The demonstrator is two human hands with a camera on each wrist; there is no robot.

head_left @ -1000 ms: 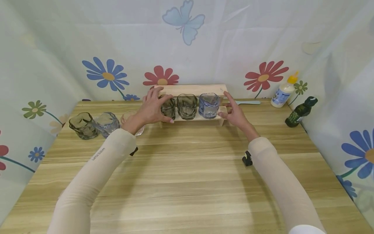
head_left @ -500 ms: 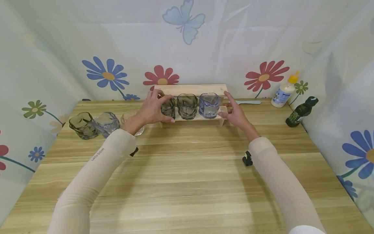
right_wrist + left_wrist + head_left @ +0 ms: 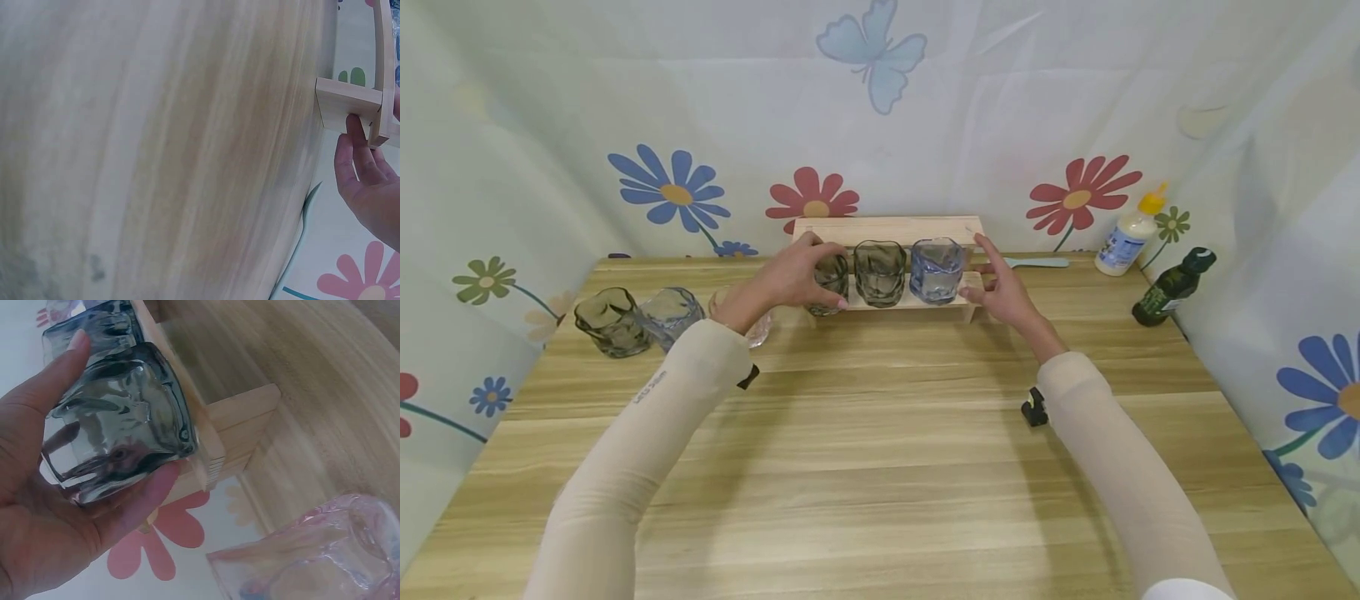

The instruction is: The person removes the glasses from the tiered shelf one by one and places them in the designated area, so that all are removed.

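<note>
The head view half hides the smoky glass (image 3: 122,422) at the wooden rack's (image 3: 887,228) left end; the left wrist view shows the left hand's grip (image 3: 792,277) around it. The right hand (image 3: 1004,292) grasps the opposite end.

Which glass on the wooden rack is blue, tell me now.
The blue glass is the rightmost of three on the wooden rack, beside the right hand. The middle glass and the leftmost glass, held by the left hand, are smoky grey.
</note>
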